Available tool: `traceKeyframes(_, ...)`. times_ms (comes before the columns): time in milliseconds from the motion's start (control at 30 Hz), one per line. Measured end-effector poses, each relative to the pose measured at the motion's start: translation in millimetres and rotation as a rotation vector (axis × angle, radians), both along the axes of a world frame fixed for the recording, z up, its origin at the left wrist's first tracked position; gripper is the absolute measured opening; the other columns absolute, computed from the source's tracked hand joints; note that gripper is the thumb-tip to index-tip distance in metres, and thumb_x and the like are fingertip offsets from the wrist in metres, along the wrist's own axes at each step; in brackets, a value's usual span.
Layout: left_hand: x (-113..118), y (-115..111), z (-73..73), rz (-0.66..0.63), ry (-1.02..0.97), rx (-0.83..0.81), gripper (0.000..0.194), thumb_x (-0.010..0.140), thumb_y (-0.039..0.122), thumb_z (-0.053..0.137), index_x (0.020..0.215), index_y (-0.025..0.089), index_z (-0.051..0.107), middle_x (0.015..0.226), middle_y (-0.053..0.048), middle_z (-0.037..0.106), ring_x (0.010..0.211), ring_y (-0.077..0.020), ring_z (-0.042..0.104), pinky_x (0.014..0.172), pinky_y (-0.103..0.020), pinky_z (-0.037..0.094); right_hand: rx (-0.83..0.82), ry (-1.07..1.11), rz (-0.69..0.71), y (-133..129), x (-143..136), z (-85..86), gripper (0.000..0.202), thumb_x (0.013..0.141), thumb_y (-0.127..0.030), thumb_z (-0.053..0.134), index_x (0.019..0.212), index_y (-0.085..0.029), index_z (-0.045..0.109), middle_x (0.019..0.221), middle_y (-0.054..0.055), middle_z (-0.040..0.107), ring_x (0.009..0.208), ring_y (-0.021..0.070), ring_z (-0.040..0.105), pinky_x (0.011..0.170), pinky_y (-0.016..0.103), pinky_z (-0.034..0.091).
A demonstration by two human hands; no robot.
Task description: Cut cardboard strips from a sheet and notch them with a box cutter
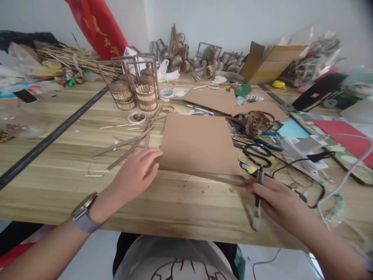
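Observation:
A flat brown cardboard sheet (199,144) lies on the wooden table in front of me. Along its near edge runs a thin brown strip (204,176). My left hand (138,171) is at the sheet's left near corner, thumb and forefinger slightly apart, with the strip's left end close by; whether the fingertips pinch anything is unclear. My right hand (275,198) has its fingers closed around a grey marker (257,206) with a dark tip pointing up, and its fingertips meet the strip's right end.
Scissors (256,153) and a yellow-black cutter (249,168) lie right of the sheet, among cables. Slatted strips (128,144), a dish of brown balls (137,117) and small wooden lanterns (145,93) stand or lie left and behind. A cardboard box (268,62) is farther back.

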State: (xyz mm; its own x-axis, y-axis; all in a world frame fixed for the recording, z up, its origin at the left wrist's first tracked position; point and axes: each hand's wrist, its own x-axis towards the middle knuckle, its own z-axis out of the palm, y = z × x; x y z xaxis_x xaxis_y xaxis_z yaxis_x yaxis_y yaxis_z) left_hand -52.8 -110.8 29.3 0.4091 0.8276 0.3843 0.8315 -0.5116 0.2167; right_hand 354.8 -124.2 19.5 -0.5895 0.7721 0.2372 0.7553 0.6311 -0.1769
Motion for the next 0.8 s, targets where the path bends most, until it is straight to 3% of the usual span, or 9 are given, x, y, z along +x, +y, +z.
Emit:
traceKeyframes(100, 7.1, -3.6, -3.2, -0.072, 0.115, 0.007, 0.032, 0.102, 0.033, 0.049, 0.122, 0.012, 0.062, 0.119, -0.012, 0.071, 0.110, -0.0268, 0.063, 0.095, -0.046, 0.053, -0.002, -0.014, 0.046, 9.0, -11.4, -2.8, 0.026, 0.081, -0.004, 0.045, 0.080, -0.025, 0.061, 0.082, 0.005, 0.068, 0.078, 0.0215, 0.062, 0.069, 0.033, 0.049)
traceKeyframes(200, 9.8, -2.9, -12.1, -0.092, 0.286, -0.068, 0.020, 0.101, 0.024, 0.052, 0.108, 0.015, 0.069, 0.103, -0.009, 0.073, 0.094, -0.0252, 0.064, 0.082, -0.040, 0.054, 0.014, -0.047, 0.039, 15.7, -17.4, -6.8, 0.026, 0.080, -0.004, 0.045, 0.082, -0.024, 0.061, 0.076, 0.004, 0.064, 0.072, 0.0199, 0.059, 0.065, 0.030, 0.045)
traceKeyframes(333, 10.3, -3.3, -17.7, -0.083, 0.385, -0.078, 0.022, 0.098, 0.010, 0.048, 0.092, 0.015, 0.069, 0.084, -0.007, 0.069, 0.083, -0.0235, 0.061, 0.071, -0.035, 0.051, -0.064, -0.053, -0.038, 14.6, -22.6, -9.4, 0.028, 0.079, -0.002, 0.043, 0.088, -0.024, 0.059, 0.078, 0.001, 0.061, 0.070, 0.0172, 0.059, 0.064, 0.026, 0.043)
traceKeyframes(500, 13.5, -12.5, -12.8, -0.098, 0.431, -0.097, 0.028, 0.090, -0.002, 0.045, 0.091, 0.016, 0.068, 0.084, -0.006, 0.067, 0.081, -0.0218, 0.059, 0.071, -0.033, 0.051, -0.132, -0.056, -0.109, 2.2, -30.5, -3.8, 0.025, 0.075, -0.002, 0.042, 0.081, -0.024, 0.052, 0.073, -0.001, 0.057, 0.066, 0.0163, 0.059, 0.062, 0.025, 0.043)
traceKeyframes(633, 18.6, -25.6, -6.2, -0.120, 0.443, -0.195, 0.028, 0.087, -0.003, 0.047, 0.089, 0.016, 0.067, 0.088, -0.006, 0.068, 0.084, -0.0236, 0.060, 0.074, -0.036, 0.052, -0.123, -0.081, -0.072, -9.4, -29.5, 0.6, 0.026, 0.075, -0.002, 0.044, 0.085, -0.025, 0.053, 0.075, 0.000, 0.060, 0.071, 0.0182, 0.061, 0.063, 0.027, 0.046)
traceKeyframes(800, 27.2, -50.2, 2.5, -0.201, 0.452, -0.255, 0.029, 0.082, -0.006, 0.047, 0.087, 0.017, 0.065, 0.086, -0.005, 0.067, 0.079, -0.0223, 0.060, 0.069, -0.033, 0.051, -0.072, -0.017, 0.001, -29.9, -14.1, -6.8, 0.025, 0.076, -0.002, 0.046, 0.084, -0.025, 0.054, 0.076, 0.001, 0.064, 0.069, 0.0182, 0.062, 0.060, 0.027, 0.047)
